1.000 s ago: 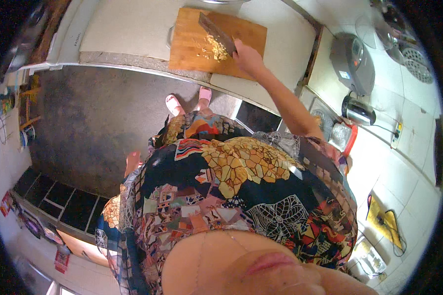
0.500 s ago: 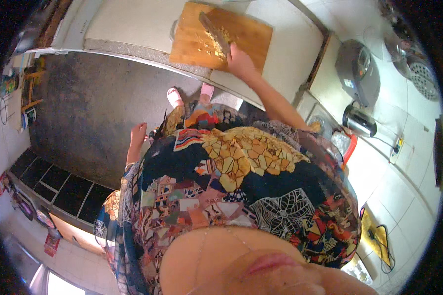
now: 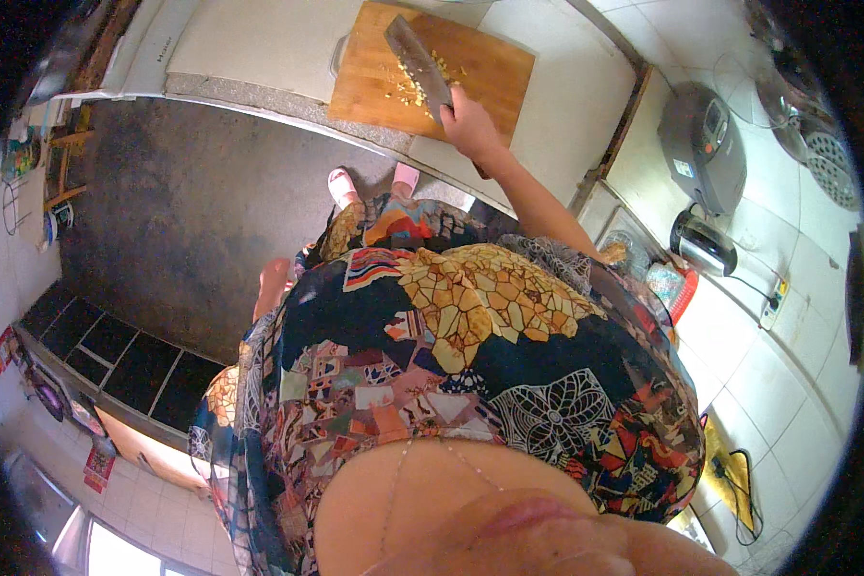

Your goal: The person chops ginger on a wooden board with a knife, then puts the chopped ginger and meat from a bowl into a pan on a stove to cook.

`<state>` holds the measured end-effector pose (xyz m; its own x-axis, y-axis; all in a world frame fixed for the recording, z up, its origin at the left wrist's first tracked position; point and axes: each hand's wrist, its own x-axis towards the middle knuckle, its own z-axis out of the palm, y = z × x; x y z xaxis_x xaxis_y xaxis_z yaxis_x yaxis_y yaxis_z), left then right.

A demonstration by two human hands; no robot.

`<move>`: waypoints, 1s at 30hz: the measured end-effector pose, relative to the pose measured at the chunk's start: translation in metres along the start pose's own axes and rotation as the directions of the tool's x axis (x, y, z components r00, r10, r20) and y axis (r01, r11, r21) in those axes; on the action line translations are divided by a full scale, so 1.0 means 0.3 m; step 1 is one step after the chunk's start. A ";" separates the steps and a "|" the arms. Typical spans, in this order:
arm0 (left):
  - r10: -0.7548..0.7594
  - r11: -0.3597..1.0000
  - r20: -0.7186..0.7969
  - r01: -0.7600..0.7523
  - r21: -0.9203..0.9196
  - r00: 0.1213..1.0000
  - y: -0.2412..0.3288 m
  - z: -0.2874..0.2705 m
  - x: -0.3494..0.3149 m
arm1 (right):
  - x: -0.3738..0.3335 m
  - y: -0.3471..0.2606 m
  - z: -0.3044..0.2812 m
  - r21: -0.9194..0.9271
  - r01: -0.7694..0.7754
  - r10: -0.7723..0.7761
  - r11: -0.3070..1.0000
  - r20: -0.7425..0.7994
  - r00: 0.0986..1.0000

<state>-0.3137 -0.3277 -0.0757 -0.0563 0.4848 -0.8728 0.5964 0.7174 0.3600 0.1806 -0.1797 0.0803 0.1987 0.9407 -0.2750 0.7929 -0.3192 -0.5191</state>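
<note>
My right hand (image 3: 470, 125) is wrapped round the handle of a broad-bladed kitchen knife (image 3: 417, 58). Its blade slants up and to the left over a wooden cutting board (image 3: 494, 72). Small pale-yellow chopped pieces (image 3: 408, 93) lie scattered along both sides of the blade, too small to name for certain. Down by my left side, against the patterned dress (image 3: 490, 298), hangs my left hand (image 3: 275, 276), away from the board. Its fingers are mostly turned out of sight, and nothing shows in it.
The board lies on a white counter (image 3: 259, 48) with a speckled front edge. Along the right side stand a grey rice cooker (image 3: 706, 149), a metal kettle (image 3: 703, 242) and a red basket (image 3: 684, 293). Black tiles (image 3: 139, 370) top a low ledge at the left.
The knife has shifted slightly, its blade now showing more of its flat side. My left hand has turned and dropped a little closer to the dress.
</note>
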 end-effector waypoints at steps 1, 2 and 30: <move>-0.004 1.000 -0.009 0.004 -0.007 1.000 -0.009 -0.004 0.003 | -0.002 -0.010 0.025 0.035 0.002 -0.003 0.999 0.016 1.000; 0.057 0.991 0.016 -0.058 0.123 0.998 -0.019 -0.012 0.005 | -0.004 -0.016 0.043 0.071 0.004 -0.006 0.998 0.033 0.999; 0.218 0.971 0.164 -0.197 -0.136 0.962 -0.049 -0.009 0.019 | 0.035 0.150 -0.106 -0.416 0.064 -0.090 0.907 -0.042 0.995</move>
<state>-0.3251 -0.3341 -0.0851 0.2068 0.5409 -0.8153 0.4816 0.6690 0.5661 0.2367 -0.1804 0.0798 0.1505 0.9696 -0.1931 0.9716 -0.1811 -0.1520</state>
